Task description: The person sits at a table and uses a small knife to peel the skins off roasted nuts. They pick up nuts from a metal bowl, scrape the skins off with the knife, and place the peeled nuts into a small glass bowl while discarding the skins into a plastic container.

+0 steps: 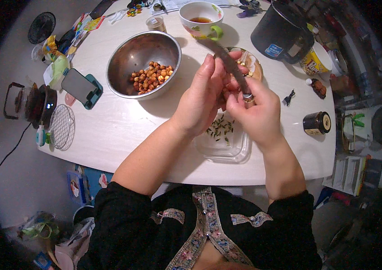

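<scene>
My right hand [263,112] is closed around the short handle of a knife [232,67], its dark blade slanting up and left past my left hand. Curled palm-inward beside it, my left hand [200,96] has its fingers against the right hand's fingertips; whatever lies between them is hidden. Below both hands sits a clear square container [240,155] with several thin green sprouts [221,128] in it. To the left, a steel bowl [112,67] holds brown, round seeds [151,77] that look like lotus seeds. A patterned plate [256,65] with pale pieces is partly covered by my hands.
A floral cup [191,29] with brown liquid stands beyond the hands, near a small clear cup [156,23]. A black pot [281,31] and yellow tub [314,60] are at far right, a dark jar [317,123] nearer. Left are a phone on a stand [83,87] and a wire rack [62,126].
</scene>
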Available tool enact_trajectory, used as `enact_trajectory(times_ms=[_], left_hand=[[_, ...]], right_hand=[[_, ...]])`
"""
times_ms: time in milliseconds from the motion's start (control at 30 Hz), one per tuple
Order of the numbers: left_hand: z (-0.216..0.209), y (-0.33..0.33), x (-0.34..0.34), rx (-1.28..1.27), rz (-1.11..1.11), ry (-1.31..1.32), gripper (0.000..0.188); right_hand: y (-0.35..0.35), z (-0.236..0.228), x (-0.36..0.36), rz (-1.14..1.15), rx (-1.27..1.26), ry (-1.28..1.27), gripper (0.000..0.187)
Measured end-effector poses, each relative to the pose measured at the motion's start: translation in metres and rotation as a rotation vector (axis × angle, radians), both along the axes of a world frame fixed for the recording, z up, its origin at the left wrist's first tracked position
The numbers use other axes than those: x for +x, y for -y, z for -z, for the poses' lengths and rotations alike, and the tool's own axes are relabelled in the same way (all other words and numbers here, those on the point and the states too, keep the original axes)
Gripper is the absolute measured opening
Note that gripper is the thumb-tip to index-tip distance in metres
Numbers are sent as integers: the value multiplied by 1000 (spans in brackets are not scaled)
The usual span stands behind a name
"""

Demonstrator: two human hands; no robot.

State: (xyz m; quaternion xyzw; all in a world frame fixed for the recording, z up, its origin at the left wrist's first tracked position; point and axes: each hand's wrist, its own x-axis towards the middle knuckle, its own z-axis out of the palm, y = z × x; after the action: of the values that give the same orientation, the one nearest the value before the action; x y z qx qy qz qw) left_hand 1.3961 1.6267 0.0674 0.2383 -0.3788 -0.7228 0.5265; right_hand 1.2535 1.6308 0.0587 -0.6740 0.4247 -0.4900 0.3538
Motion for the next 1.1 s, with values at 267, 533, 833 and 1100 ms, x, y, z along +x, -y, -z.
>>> enact_trajectory(times_ms=[267, 533, 833, 1100], left_hand=[[6, 1, 2, 95, -8, 3, 59], [2, -2, -2, -14, -92, 59, 74], [12, 7, 8, 114, 79, -35, 31], [6, 6, 4, 90, 13, -26, 33]], right_hand=[[4, -1, 0, -139, 245, 272, 28], [1, -3, -2, -46, 73, -96, 27], [7, -4, -10, -34, 19, 245, 18], [6, -7, -9, -17, 24, 293, 17]])
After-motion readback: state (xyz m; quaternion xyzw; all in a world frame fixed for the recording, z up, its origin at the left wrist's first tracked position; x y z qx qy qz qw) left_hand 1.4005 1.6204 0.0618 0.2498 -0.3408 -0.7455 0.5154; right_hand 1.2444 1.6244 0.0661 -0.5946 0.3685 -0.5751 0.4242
